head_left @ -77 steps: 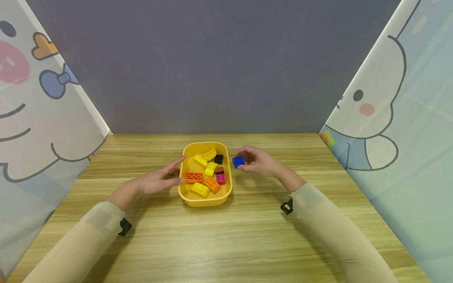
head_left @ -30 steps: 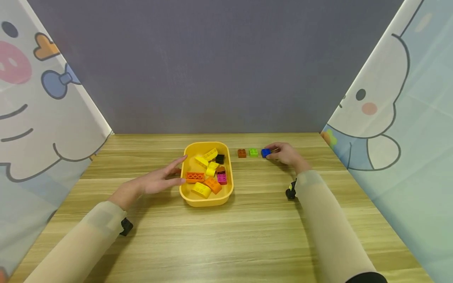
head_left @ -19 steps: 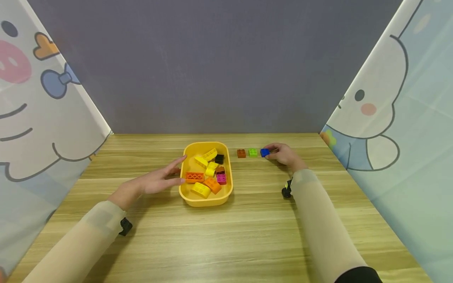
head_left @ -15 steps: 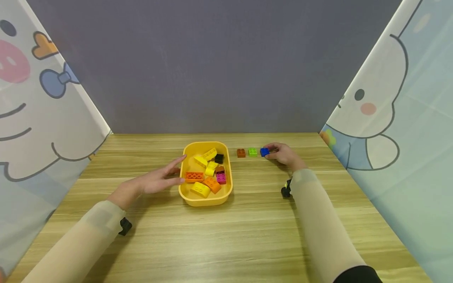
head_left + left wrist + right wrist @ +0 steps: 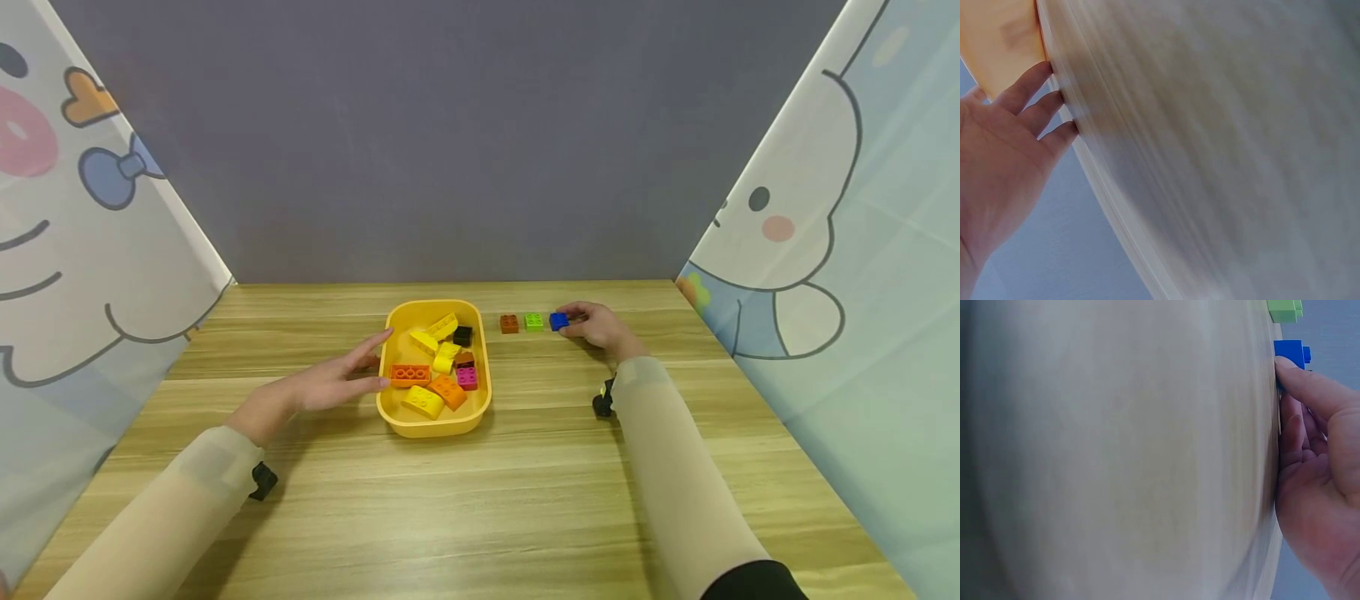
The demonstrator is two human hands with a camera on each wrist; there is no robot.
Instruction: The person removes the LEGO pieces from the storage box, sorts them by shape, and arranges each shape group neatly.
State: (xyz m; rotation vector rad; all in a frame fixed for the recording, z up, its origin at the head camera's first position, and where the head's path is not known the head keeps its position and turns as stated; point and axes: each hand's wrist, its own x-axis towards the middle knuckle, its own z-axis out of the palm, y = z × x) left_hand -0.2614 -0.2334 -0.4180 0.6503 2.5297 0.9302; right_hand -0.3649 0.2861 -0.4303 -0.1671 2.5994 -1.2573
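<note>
At the far left, at 10 o'clock, we see a pale wall point(image 5: 150, 250) with cartoon animals. Below it, a beige sleeve point(image 5: 157, 517) with a black device point(image 5: 262, 481) on the cuff leads up to the left hand point(image 5: 322, 385), its fingers spread at the 9 o'clock rim of a yellow tray point(image 5: 433, 429) and covering part of it.

Taking the tray as our clock, inside it lie a red-orange brick point(image 5: 410, 375) at 9, a curved yellow brick point(image 5: 423, 402) near 7, an orange brick point(image 5: 447, 392) near 5, a magenta brick point(image 5: 467, 378) near 4 and a black brick point(image 5: 462, 336) near 1.

Outside, towards 2 o'clock, a row stands on the wood-grain counter point(image 5: 480, 500): a brown brick point(image 5: 509, 324), a green brick point(image 5: 533, 322), then, after a gap, a blue brick point(image 5: 558, 322). The right hand point(image 5: 597, 327) pinches the blue brick from its 3 o'clock side, hiding that end from us.
</note>
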